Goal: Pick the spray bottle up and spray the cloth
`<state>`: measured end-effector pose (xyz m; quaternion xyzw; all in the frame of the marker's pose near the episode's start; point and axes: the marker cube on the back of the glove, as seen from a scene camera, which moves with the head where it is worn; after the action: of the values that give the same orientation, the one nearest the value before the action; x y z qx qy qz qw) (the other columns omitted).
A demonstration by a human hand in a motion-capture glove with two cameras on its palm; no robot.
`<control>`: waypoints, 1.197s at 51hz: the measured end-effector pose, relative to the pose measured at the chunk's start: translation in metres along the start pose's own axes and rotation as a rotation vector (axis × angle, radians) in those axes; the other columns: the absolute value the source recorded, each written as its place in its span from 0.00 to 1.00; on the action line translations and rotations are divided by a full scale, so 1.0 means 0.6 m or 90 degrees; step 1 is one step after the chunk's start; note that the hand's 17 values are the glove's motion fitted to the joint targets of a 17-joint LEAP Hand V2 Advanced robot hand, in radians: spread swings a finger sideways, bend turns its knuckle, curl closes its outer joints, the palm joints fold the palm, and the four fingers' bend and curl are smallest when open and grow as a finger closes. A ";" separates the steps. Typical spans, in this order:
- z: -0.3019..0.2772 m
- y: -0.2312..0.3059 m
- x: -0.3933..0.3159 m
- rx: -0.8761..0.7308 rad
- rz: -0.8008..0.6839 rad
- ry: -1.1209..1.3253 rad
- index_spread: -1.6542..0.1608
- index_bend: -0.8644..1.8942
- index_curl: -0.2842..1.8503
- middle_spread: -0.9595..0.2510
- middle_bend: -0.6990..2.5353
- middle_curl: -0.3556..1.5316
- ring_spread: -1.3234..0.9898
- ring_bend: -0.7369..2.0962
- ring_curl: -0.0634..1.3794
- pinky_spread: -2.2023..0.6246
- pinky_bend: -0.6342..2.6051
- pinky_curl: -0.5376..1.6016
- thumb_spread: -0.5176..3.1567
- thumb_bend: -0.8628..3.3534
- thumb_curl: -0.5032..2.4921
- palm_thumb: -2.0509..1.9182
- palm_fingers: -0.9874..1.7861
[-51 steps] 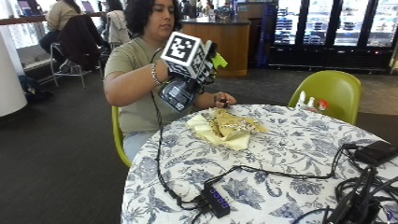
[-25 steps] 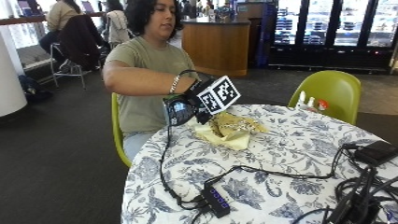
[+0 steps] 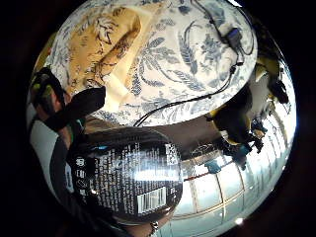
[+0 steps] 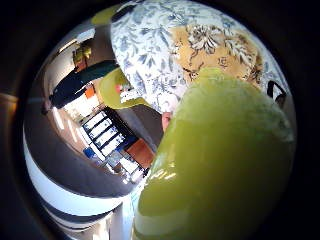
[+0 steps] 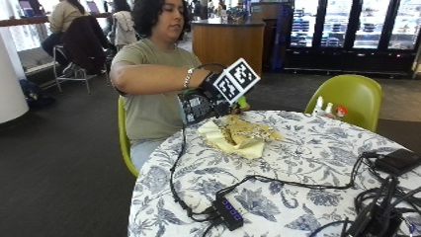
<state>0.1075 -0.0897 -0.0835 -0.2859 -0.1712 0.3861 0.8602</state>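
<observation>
In the outside view my gloved right hand (image 5: 214,88) grips the spray bottle (image 5: 197,104), dark-labelled with a green body, at the table's far edge. It holds the bottle tilted, just beside and above the crumpled yellow patterned cloth (image 5: 241,136). In the little finger side palm view the bottle's black label (image 3: 128,182) lies close to the palm, with the cloth (image 3: 101,44) on the table beyond. The green bottle body (image 4: 220,165) fills the thumb side palm view, and the cloth (image 4: 215,45) shows past it. The nozzle is hidden.
The round table (image 5: 315,148) has a blue floral cover. A black hub with cables (image 5: 227,212) lies at the near edge, and more black gear (image 5: 395,160) at the right. A green chair (image 5: 349,96) and small bottles (image 5: 327,106) stand beyond the table.
The right hand has come down with the bottle from chest height to the table's edge beside the cloth, turning over so the bottle tilts.
</observation>
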 end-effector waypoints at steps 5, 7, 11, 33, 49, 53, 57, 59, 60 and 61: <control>0.049 -0.040 0.006 -0.050 0.013 0.002 0.78 0.43 0.41 0.69 0.43 0.48 0.50 0.50 0.37 0.71 0.31 0.44 0.25 0.20 0.44 0.77 0.84; 0.068 -0.053 0.008 -0.064 0.019 0.005 0.78 0.43 0.41 0.69 0.43 0.48 0.50 0.50 0.37 0.71 0.31 0.44 0.25 0.20 0.44 0.77 0.84; 0.088 -0.064 0.006 -0.080 0.020 -0.002 0.78 0.43 0.41 0.70 0.43 0.48 0.50 0.49 0.37 0.71 0.31 0.44 0.25 0.20 0.44 0.77 0.84; -0.003 -0.067 -0.300 0.255 -0.337 -0.265 0.78 0.42 0.43 0.70 0.43 0.48 0.50 0.49 0.37 0.71 0.31 0.44 0.25 0.20 0.45 0.77 0.84; 0.053 -0.229 -0.375 0.459 -0.504 -0.458 0.77 0.43 0.43 0.69 0.42 0.48 0.50 0.49 0.37 0.70 0.31 0.44 0.25 0.20 0.46 0.76 0.85; 0.059 -0.251 -0.377 0.502 -0.524 -0.498 0.77 0.43 0.43 0.69 0.42 0.48 0.50 0.49 0.37 0.70 0.32 0.44 0.25 0.20 0.46 0.76 0.85; 0.064 -0.257 -0.384 0.523 -0.546 -0.514 0.77 0.43 0.43 0.69 0.42 0.48 0.50 0.49 0.37 0.70 0.32 0.44 0.24 0.20 0.46 0.76 0.85; 0.066 -0.259 -0.387 0.527 -0.550 -0.507 0.77 0.43 0.43 0.69 0.42 0.48 0.50 0.49 0.37 0.70 0.32 0.44 0.24 0.20 0.46 0.76 0.85; 0.067 -0.260 -0.388 0.528 -0.551 -0.503 0.77 0.43 0.43 0.69 0.42 0.48 0.50 0.49 0.37 0.69 0.32 0.44 0.24 0.20 0.46 0.76 0.85; 0.068 -0.261 -0.389 0.529 -0.551 -0.501 0.77 0.43 0.43 0.69 0.42 0.48 0.50 0.49 0.37 0.69 0.32 0.44 0.24 0.20 0.46 0.76 0.85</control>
<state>0.0249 -0.3373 0.0287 0.3195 -0.4055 0.1181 0.8482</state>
